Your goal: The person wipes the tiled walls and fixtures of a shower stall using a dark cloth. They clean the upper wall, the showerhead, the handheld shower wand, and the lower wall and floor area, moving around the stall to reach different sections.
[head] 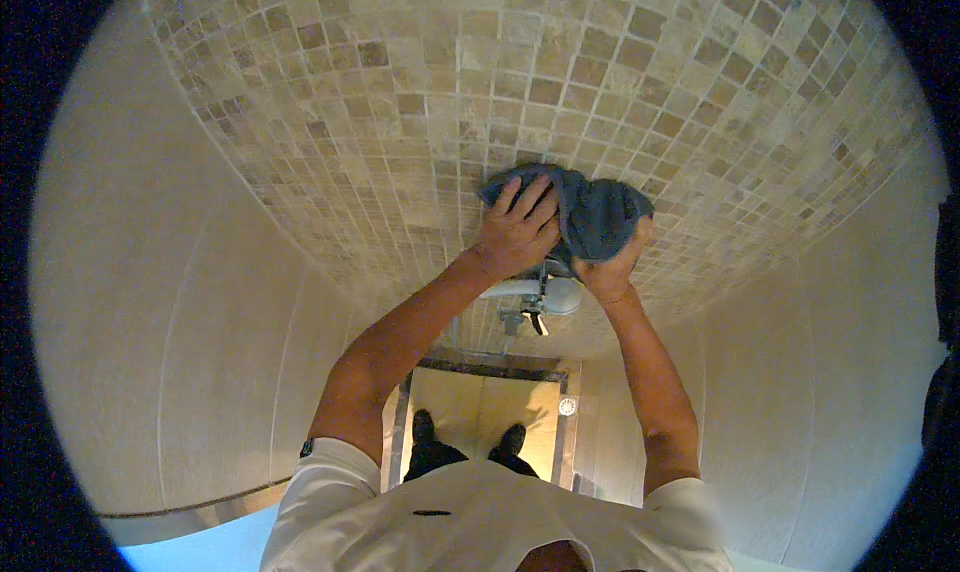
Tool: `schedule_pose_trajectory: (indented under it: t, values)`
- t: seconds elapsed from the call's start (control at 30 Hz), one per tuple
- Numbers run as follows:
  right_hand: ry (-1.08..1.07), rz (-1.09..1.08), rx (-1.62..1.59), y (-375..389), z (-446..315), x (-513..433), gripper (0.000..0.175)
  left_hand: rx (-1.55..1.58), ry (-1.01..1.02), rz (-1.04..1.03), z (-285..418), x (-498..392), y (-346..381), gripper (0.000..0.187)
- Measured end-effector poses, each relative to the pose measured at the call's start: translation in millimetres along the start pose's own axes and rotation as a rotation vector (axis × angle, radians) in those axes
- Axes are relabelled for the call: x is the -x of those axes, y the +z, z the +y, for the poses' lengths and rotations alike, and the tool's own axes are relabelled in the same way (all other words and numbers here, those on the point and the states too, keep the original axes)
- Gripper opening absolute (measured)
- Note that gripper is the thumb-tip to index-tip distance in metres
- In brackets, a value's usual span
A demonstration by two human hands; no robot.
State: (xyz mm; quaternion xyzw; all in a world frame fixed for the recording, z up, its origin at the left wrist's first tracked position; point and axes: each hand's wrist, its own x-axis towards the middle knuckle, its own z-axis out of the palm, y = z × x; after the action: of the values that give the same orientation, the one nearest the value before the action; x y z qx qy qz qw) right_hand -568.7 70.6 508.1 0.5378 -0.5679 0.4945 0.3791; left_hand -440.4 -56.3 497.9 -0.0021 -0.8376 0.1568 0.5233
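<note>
A dark blue-grey cloth [600, 210], bunched and folded, is in both hands close to the mosaic tile wall [420, 129]. My left hand [521, 227] lies over the cloth's left part, its fingers slightly spread and pressing into the folds. Around the cloth's lower right edge curls my right hand [616, 266], with its thumb side toward the left hand. Just beneath both hands a white and metal shower fitting [540, 296] projects from the wall, partly covered by the cloth and hands. Whatever lies behind the cloth is hidden.
Plain beige wall panels rise on the left [187, 309] and right [765, 347]. Below, a dark-bordered tiled floor [480, 407] holds my dark shoes [513, 438]. A round white drain cover [567, 407] sits at the floor's right border.
</note>
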Motion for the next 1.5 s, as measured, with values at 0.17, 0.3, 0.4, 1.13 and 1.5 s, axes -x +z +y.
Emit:
schedule_pose_trajectory:
  t: [0.17,0.3,0.4,1.13,1.5]
  values:
    - [0.352,-0.281,-0.361,-3.1,-13.8,37.3,0.044,0.046,-0.032,-0.058,0.6,33.9,-2.2,0.013]
    - [-0.026,-0.221,-0.049,0.4,-17.8,38.1,0.051,-0.005,-0.135,-0.013,-4.3,34.9,-21.3,0.016]
    - [-0.007,-0.186,-0.137,10.3,-40.8,16.1,0.045,-0.057,-0.229,-0.045,-12.3,32.2,-47.9,0.026]
    - [0.121,-0.394,-0.347,175.0,-223.4,-37.0,0.051,-0.055,-0.753,0.045,-172.5,130.9,-158.1,0.076]
    - [0.25,-0.34,-0.33,136.7,-188.4,-17.4,0.051,-0.032,-0.652,0.124,-110.8,104.4,-106.8,0.059]
